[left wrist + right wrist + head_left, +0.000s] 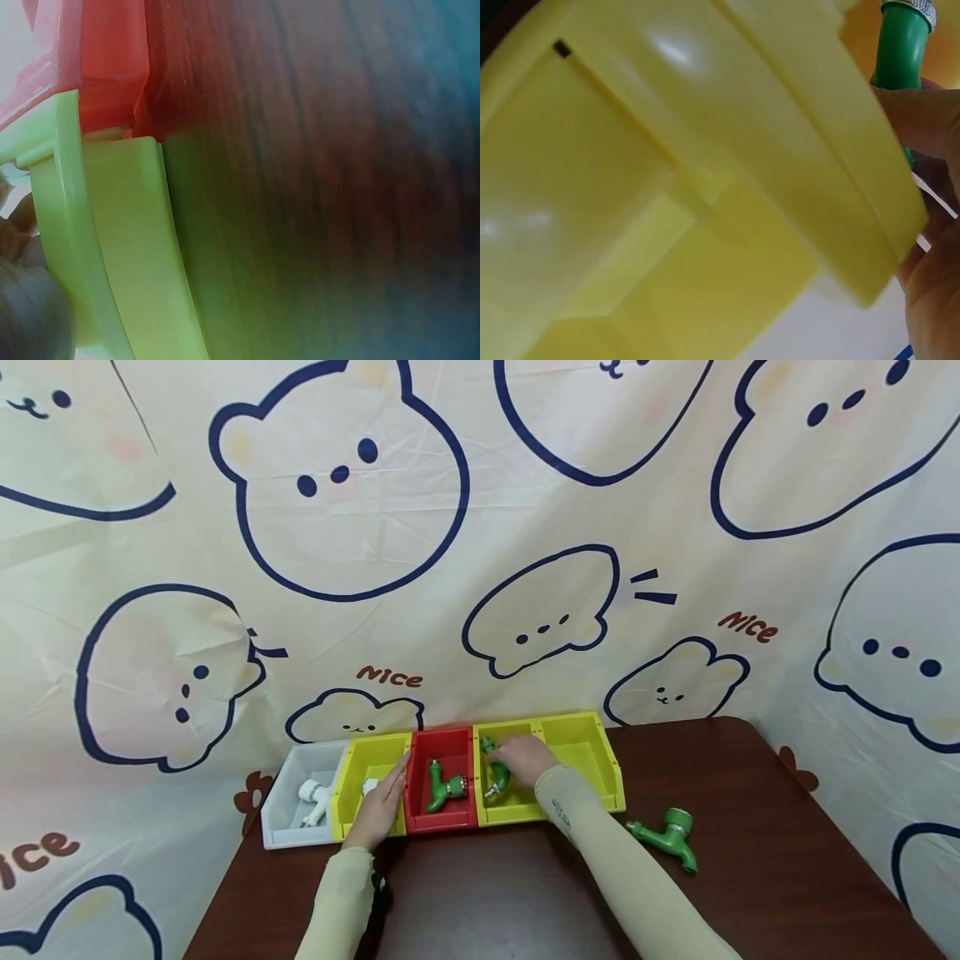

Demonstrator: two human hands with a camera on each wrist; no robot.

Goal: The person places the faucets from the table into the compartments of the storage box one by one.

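Observation:
My right hand [527, 760] reaches into the left compartment of the wide yellow bin [581, 752] and grips a green tap [497, 783]. In the right wrist view, the green tap [900, 49] shows beside the fingers, beyond the yellow wall. My left hand [377, 812] lies over the narrow yellow bin [375, 746], fingers extended along its edge by the red bin [442, 823]. A white piece [370, 786] in that narrow bin is partly hidden by this hand. Another green tap [444, 788] lies in the red bin.
At the row's left end, a white bin [296, 840] holds a white tap [317, 802]. One more green tap [670, 837] lies on the brown table [757, 827], right of the bins. A cloth with cartoon drawings [540, 610] hangs behind the table.

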